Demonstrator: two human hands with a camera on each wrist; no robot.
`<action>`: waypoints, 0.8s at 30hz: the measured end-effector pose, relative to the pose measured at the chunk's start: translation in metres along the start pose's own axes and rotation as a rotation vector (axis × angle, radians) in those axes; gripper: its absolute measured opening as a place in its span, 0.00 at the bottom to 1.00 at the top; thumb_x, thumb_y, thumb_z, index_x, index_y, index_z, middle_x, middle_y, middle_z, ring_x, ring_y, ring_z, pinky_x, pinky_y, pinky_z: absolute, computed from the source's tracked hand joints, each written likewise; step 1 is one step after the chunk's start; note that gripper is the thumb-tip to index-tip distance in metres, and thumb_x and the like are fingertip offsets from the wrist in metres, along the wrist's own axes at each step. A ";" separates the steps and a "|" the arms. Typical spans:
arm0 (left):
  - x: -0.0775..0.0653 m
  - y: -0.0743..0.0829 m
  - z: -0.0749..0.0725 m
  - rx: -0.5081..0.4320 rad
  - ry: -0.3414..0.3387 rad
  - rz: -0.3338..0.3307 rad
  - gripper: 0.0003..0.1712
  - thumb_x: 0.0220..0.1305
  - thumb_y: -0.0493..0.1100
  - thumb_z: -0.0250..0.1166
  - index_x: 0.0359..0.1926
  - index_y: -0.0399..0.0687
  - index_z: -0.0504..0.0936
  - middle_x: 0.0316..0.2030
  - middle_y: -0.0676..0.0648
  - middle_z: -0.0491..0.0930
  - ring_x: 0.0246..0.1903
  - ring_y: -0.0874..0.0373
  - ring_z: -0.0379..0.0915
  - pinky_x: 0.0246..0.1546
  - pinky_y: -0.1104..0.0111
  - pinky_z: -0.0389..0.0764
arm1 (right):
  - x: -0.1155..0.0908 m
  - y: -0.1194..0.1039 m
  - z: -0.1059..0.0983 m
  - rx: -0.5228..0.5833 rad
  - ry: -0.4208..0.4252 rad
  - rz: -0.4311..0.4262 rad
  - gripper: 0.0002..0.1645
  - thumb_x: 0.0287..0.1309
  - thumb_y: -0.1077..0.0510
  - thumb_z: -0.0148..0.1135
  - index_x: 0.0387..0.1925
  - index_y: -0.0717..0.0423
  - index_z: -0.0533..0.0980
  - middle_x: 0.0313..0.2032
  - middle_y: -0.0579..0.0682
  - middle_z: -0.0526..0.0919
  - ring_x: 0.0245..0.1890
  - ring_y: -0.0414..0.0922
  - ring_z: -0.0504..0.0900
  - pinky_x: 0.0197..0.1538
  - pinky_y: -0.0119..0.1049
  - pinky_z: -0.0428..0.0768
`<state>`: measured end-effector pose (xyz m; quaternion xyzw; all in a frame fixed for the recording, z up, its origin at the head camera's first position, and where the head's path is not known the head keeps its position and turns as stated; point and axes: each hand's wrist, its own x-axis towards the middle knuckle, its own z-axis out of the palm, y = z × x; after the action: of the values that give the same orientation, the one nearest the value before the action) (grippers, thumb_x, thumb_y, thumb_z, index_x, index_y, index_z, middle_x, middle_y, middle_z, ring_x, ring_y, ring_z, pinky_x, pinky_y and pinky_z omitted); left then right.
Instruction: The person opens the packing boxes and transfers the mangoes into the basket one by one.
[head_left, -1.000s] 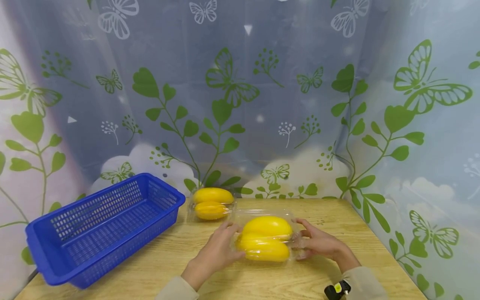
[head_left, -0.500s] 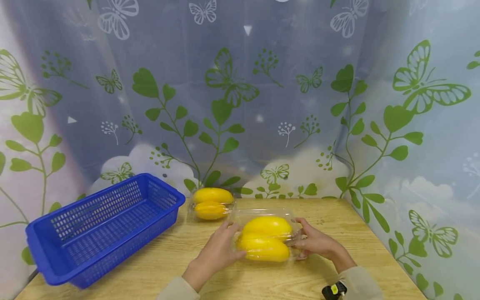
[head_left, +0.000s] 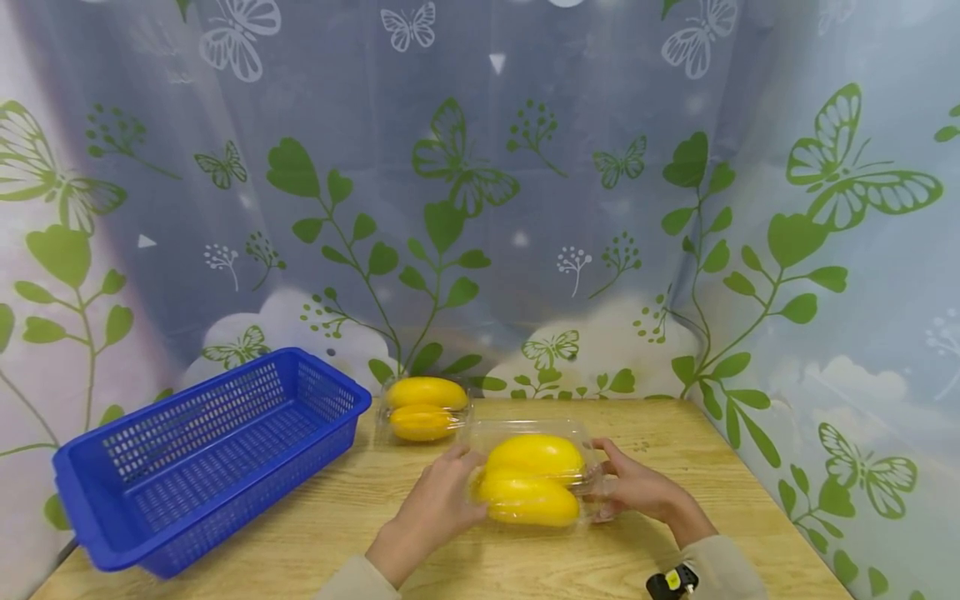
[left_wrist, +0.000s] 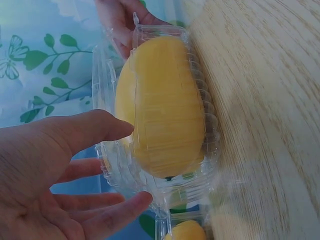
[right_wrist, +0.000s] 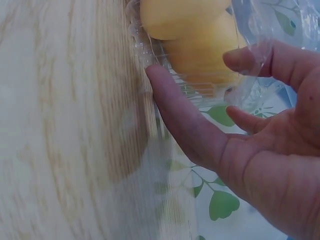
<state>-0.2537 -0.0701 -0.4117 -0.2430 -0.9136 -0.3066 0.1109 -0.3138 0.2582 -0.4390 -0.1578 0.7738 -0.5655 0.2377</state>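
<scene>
A clear plastic clamshell box (head_left: pixel 528 429) with two yellow mangoes (head_left: pixel 531 498) inside rests on the wooden table. At its left end my left hand (head_left: pixel 435 504) holds it, the thumb against the upper edge and the fingers along the side, as the left wrist view shows. My right hand (head_left: pixel 637 487) grips the right end; in the right wrist view its thumb and fingers (right_wrist: pixel 185 115) lie round the clear plastic corner. Whether the lid is fully closed I cannot tell. Behind, a second clear box holds two more mangoes (head_left: pixel 426 393).
A blue perforated plastic basket (head_left: pixel 232 512) stands on the left of the table (head_left: pixel 442 567), with nothing visible in it. A curtain (head_left: pixel 570 208) with leaves and butterflies hangs behind and at the sides. A small black device (head_left: pixel 671 581) sits at the right wrist.
The right hand and wrist shift very slightly at the box's end. The box, mangoes, basket and left hand stay practically where they were.
</scene>
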 end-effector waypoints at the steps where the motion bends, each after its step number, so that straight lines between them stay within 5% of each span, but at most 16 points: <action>1: 0.000 0.000 0.000 0.001 0.003 0.004 0.31 0.49 0.37 0.79 0.56 0.33 0.83 0.60 0.28 0.79 0.56 0.31 0.80 0.54 0.46 0.85 | 0.000 0.000 0.000 0.006 -0.006 -0.002 0.51 0.70 0.61 0.62 0.77 0.62 0.38 0.61 0.74 0.67 0.59 0.62 0.82 0.43 0.45 0.90; 17: 0.000 -0.002 0.000 0.012 0.004 0.016 0.30 0.49 0.37 0.80 0.55 0.34 0.84 0.59 0.28 0.80 0.56 0.31 0.81 0.54 0.47 0.85 | 0.000 0.003 -0.002 0.033 -0.033 -0.036 0.40 0.66 0.66 0.62 0.69 0.72 0.51 0.60 0.71 0.67 0.58 0.61 0.82 0.48 0.47 0.90; 24: 0.001 0.000 0.000 0.010 -0.003 0.003 0.30 0.47 0.35 0.79 0.54 0.33 0.84 0.58 0.27 0.81 0.58 0.29 0.78 0.55 0.43 0.84 | -0.001 0.002 -0.002 0.029 -0.047 -0.032 0.35 0.69 0.64 0.62 0.66 0.72 0.53 0.61 0.71 0.66 0.62 0.69 0.78 0.48 0.47 0.90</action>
<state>-0.2542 -0.0699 -0.4113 -0.2445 -0.9149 -0.3014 0.1113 -0.3139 0.2608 -0.4403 -0.1801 0.7569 -0.5767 0.2491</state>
